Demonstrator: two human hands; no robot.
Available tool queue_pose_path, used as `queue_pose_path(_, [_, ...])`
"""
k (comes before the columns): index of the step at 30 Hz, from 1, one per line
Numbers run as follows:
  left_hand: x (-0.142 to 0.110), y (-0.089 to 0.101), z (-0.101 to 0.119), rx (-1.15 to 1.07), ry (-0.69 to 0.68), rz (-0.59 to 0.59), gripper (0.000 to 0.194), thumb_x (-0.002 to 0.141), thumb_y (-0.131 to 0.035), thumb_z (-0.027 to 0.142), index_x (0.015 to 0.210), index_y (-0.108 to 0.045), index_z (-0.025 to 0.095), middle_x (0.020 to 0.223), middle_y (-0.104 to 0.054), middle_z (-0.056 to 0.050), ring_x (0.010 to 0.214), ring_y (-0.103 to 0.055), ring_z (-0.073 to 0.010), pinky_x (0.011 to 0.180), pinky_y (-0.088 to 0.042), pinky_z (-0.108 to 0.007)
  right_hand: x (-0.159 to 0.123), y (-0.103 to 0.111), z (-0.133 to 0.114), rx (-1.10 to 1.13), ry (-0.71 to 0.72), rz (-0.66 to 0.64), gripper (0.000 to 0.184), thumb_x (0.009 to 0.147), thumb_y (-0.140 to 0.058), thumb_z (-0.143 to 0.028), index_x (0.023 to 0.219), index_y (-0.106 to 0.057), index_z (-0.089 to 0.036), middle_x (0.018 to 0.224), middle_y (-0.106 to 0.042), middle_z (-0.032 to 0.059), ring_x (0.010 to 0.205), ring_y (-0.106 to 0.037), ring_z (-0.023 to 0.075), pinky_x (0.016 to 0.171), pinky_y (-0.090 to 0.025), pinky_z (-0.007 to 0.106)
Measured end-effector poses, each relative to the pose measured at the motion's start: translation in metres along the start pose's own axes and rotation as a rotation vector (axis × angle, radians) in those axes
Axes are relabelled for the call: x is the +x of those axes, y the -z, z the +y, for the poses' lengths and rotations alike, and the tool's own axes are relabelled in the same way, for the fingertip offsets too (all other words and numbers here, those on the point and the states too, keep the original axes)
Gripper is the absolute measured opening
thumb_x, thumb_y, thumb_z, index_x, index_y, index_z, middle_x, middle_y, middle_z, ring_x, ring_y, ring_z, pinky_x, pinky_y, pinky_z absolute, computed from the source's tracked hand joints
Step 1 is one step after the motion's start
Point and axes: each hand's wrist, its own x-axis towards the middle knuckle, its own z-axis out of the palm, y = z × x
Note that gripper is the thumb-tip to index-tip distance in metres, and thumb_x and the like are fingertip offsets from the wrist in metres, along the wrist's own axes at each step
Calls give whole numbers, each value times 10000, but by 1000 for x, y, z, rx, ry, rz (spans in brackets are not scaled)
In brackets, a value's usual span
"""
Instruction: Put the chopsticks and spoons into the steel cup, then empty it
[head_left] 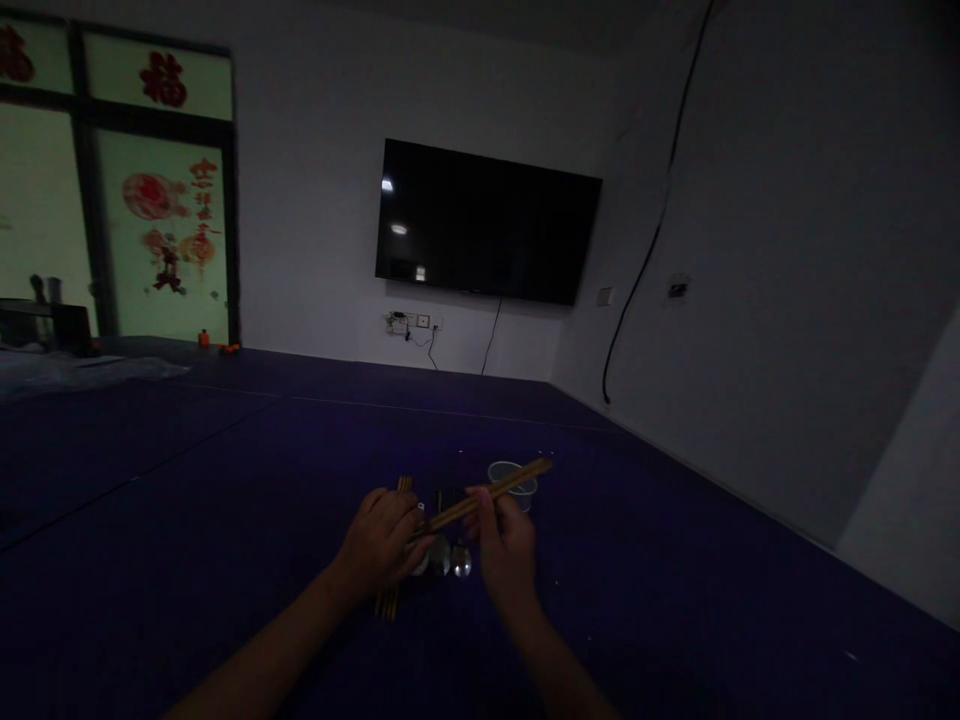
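Observation:
A few wooden chopsticks (525,473) slant up to the right between my hands. My right hand (506,545) is closed around their middle, thumb on top. My left hand (384,535) is closed at their lower left end, which goes in between its fingers and thumb. Under that hand, several more chopsticks (388,602) lie side by side on the dark blue surface, their middles hidden. Spoons with shiny round bowls (461,562) lie between my hands. Just beyond my right hand stands a clear plastic tub (504,468), partly covered by the raised chopsticks.
The dark blue surface (247,520) reaches to the walls. Clear plastic sheeting (82,372) and small orange items (204,339) lie at the far left. A television (487,225) hangs on the back wall, and a black cable (646,255) runs down the right wall.

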Motion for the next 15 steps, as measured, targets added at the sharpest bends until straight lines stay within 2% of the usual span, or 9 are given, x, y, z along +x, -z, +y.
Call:
queue_pose_path(4, [-7,-7,-10,-4,142,-89,232,908,-376,243,890,-595,168,876,-637,-85,837,-563,-198,757,-422,-342,21,23,-1,49,-24,320,486,833,-465,-581,855,-646,-130,556,-578,-4,499,-523,135,513,-412,258])
queue_pose_path(6, [-11,-11,-16,-12,204,-149,246,914,-361,253,889,-588,162,870,-630,-84,819,-560,-200,723,-419,-338,31,34,3,14,-9,465,521,827,-448,-604,896,-643,-126,577,-588,2,514,-529,143,541,-420,271])
queue_pose_path(8, [-14,-14,-22,-21,262,-208,258,919,-350,269,877,-582,163,852,-623,-79,797,-555,-199,694,-412,-334,38,43,10,-67,0,558,547,828,-426,-619,922,-641,-125,615,-607,22,555,-550,159,561,-424,277])
queue_pose_path(11, [-18,-16,-26,-35,320,-262,276,921,-332,284,861,-578,175,835,-615,-68,783,-549,-195,678,-406,-328,45,52,20,-252,17,601,577,835,-378,-643,875,-643,-131,632,-624,49,591,-570,179,570,-412,278])
queue_pose_path(15, [-20,-18,-25,-49,331,-283,285,919,-324,294,840,-573,180,825,-611,-65,760,-543,-188,665,-399,-322,48,57,29,-431,47,545,568,841,-347,-654,728,-604,-160,601,-620,58,561,-553,180,561,-380,276])
